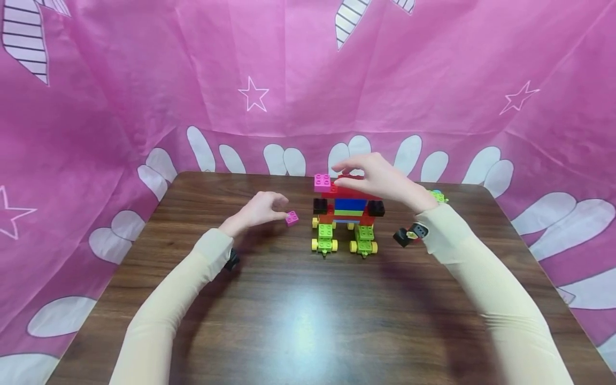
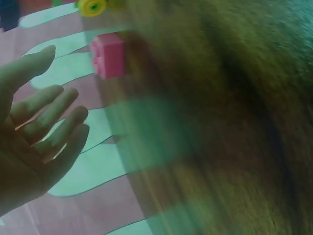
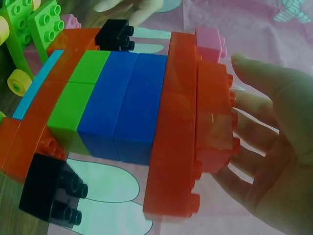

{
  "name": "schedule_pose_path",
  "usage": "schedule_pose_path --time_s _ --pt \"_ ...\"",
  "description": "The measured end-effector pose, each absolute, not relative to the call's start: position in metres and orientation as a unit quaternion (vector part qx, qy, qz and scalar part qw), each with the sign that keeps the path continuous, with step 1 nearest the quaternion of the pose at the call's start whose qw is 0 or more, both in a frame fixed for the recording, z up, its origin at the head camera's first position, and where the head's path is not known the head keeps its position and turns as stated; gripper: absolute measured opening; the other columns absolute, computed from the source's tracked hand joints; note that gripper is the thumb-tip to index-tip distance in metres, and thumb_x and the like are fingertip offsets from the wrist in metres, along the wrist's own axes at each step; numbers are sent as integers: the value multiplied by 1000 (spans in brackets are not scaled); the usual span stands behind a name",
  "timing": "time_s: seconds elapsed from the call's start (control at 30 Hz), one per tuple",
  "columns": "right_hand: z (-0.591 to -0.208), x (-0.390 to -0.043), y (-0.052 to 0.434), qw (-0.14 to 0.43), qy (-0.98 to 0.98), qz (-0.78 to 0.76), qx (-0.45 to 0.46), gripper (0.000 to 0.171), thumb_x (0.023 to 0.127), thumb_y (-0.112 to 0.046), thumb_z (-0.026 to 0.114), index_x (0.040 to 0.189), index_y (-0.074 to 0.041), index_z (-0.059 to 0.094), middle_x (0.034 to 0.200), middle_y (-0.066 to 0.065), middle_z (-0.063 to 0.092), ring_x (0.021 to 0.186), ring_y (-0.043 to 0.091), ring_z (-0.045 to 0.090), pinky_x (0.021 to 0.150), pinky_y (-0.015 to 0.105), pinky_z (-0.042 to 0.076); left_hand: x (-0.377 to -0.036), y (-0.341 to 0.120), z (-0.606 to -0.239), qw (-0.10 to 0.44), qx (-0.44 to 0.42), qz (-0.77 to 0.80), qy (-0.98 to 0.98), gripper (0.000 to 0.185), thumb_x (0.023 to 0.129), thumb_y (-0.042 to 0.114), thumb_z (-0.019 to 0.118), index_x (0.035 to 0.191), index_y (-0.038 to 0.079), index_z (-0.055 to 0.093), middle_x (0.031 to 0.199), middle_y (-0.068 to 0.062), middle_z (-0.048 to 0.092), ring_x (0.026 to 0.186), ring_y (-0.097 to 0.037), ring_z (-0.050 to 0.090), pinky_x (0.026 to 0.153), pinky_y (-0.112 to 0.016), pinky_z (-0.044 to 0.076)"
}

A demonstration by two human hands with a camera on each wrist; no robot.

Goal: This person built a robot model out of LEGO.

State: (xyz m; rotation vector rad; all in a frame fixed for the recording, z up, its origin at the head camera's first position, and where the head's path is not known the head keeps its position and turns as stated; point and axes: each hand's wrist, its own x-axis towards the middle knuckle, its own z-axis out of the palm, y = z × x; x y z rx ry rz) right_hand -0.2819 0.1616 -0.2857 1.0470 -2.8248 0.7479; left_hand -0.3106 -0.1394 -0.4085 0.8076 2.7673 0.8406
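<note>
Both hands show in the head view. Left hand (image 1: pixel 260 209) rests low on the wooden table (image 1: pixel 298 321) with its fingers loosely bent, the fingertips right at a small pink brick (image 1: pixel 291 217) that lies on the wood just to its right; whether they touch it or grip it cannot be told here. Right hand (image 1: pixel 380 179) lies over the top of the block model (image 1: pixel 347 211), fingers stretched flat across the red brick (image 1: pixel 356 184) on the upper layer. Just past its fingertips sits a second pink brick (image 1: pixel 322 182) on the model's top corner. Below the hand the model shows blue and green layers, 2 black bricks at the sides, and 2 green wheeled bases (image 1: pixel 324 238). A pink cloth (image 1: pixel 120 80) with white stars hangs behind.

Seen from the left wrist, the left hand (image 2: pixel 34 132) is open, fingers straight and slightly spread, holding nothing. The small pink brick (image 2: pixel 108 55) lies beyond the fingertips, apart from them. A yellow wheel (image 2: pixel 92 6) sits further on. The picture is blurred.

From the right wrist, the right hand (image 3: pixel 274 147) is open, its fingers (image 3: pixel 249 110) lying straight against the studs of the red brick (image 3: pixel 214 117). Beside that brick come a long red plate (image 3: pixel 173 127), then blue bricks (image 3: pixel 129 103), then green ones (image 3: pixel 80 103). A black brick (image 3: pixel 49 188) juts out near the wrist side.
</note>
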Motion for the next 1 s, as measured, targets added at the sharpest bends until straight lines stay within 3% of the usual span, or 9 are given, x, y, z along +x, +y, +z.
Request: schedule_pose_path --time_s 0.3,0.53,0.77,1.0 --pt "-285 -280 155 14 -915 219 339 38 88 -27 76 122 -11 70 119 7 73 106 21 69 93 42 58 -309 -127 -419 81 255 183 946 53 84 37 77 124 2 65 120 -13 71 114 -29 66 96 -50 54" --pt "-286 -281 154 9 -913 219 345 35 88 -28 75 120 -14 72 115 4 75 108 19 68 95 40 57 -308 -123 -427 82 252 166 950 46 84 35 79 117 4 69 106 -9 74 95 -22 66 84 -45 56" --pt "-285 -282 152 8 -914 217 342 35 88 -30 75 120 -16 72 114 3 75 108 18 68 95 39 57 -310 -122 -427 86 245 164 952 46 81 36 81 113 6 70 101 -8 74 90 -20 66 79 -41 56" --pt "-285 -281 151 14 -913 208 350 33 89 -29 75 118 -14 73 112 4 76 106 19 69 95 40 57 -311 -120 -426 83 239 165 953 34 82 31 80 104 7 71 92 -6 73 85 -19 65 75 -39 55"
